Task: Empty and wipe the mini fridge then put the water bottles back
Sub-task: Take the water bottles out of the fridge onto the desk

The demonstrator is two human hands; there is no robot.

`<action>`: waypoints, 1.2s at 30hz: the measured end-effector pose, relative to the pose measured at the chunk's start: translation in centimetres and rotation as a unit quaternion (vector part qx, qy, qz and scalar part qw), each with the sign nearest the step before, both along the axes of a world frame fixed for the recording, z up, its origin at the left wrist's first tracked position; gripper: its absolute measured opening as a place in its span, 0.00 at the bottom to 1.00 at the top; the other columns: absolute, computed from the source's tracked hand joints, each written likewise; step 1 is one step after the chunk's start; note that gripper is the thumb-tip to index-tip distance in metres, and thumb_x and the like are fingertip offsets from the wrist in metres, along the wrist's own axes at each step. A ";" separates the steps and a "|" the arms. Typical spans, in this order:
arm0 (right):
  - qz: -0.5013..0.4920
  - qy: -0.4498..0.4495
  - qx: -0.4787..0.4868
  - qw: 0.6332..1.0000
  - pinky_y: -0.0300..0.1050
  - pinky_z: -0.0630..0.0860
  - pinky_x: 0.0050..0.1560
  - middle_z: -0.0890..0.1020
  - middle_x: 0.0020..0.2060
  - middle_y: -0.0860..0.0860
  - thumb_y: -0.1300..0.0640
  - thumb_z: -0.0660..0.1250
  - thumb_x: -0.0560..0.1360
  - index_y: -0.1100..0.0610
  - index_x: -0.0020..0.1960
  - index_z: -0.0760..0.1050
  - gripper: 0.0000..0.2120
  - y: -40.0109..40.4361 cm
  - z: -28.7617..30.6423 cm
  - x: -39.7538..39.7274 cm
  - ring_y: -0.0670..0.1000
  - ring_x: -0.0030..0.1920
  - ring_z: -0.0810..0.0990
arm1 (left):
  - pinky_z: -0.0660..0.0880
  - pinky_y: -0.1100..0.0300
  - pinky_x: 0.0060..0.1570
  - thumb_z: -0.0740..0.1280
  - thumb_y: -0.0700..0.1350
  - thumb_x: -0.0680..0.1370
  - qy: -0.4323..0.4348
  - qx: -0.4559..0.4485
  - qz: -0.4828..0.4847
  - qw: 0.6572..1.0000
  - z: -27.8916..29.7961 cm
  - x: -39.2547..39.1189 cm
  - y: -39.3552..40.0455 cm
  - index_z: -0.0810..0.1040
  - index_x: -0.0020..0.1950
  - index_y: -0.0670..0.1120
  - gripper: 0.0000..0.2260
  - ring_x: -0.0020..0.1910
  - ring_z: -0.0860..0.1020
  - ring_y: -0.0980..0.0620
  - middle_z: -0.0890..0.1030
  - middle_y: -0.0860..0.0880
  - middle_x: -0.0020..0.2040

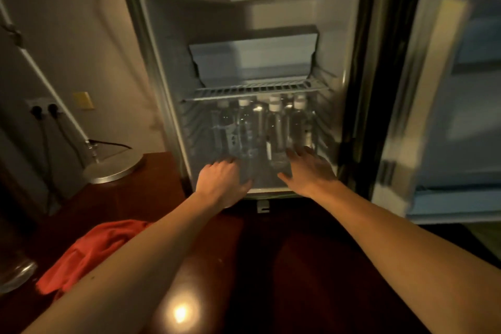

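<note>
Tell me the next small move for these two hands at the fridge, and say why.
Probably close each hand on a bottle and lift it out. The water bottles stand upright under the wire shelf of the open mini fridge, so emptying looks not yet done. The left hand and right hand reach in at the bottles' bases, seemingly holding nothing; the red cloth lies outside.

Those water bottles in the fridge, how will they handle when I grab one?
The water bottles look tall, narrow and tightly packed, so nudging one probably tips its neighbours. They seem full, likely heavy for their size. Clear smooth plastic may be slippery if cold.
</note>
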State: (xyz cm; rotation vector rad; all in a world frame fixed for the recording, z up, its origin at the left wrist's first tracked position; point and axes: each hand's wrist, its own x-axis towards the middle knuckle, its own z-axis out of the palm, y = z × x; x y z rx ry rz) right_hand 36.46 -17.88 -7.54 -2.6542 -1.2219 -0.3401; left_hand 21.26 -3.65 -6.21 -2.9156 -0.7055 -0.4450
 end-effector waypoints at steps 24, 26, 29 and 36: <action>-0.159 0.256 0.365 0.881 0.48 0.75 0.61 0.78 0.61 0.54 0.44 0.75 0.68 0.58 0.68 0.68 0.35 5.7 -2.5 7.0 0.55 0.61 0.77 | 0.70 0.72 0.32 0.77 0.51 0.69 -0.270 -0.403 -0.022 0.874 -3.2 15.8 2.7 0.74 0.51 0.49 0.17 0.38 0.75 0.64 0.77 0.58 0.39; -0.164 0.252 0.366 0.880 0.45 0.74 0.59 0.78 0.61 0.54 0.46 0.75 0.69 0.59 0.67 0.69 0.33 5.4 -2.4 6.8 0.55 0.62 0.77 | 0.78 0.63 0.40 0.77 0.52 0.68 -0.284 -0.404 -0.022 0.869 -3.1 15.3 2.4 0.75 0.51 0.50 0.17 0.40 0.78 0.60 0.80 0.56 0.42; -0.157 0.236 0.365 0.887 0.46 0.74 0.59 0.78 0.60 0.54 0.44 0.75 0.69 0.59 0.65 0.73 0.30 5.1 -2.5 5.7 0.55 0.62 0.77 | 0.80 0.54 0.44 0.77 0.54 0.68 -0.298 -0.399 -0.023 0.867 -2.9 13.8 1.9 0.76 0.51 0.50 0.18 0.42 0.80 0.56 0.81 0.54 0.44; -0.094 0.270 0.405 0.869 0.36 0.68 0.45 0.80 0.53 0.52 0.51 0.76 0.69 0.58 0.62 0.71 0.26 3.7 -0.2 0.0 0.52 0.54 0.79 | 0.79 0.60 0.39 0.77 0.60 0.65 -0.290 -0.372 0.002 0.882 -1.1 6.1 1.8 0.77 0.46 0.52 0.18 0.38 0.80 0.58 0.82 0.55 0.40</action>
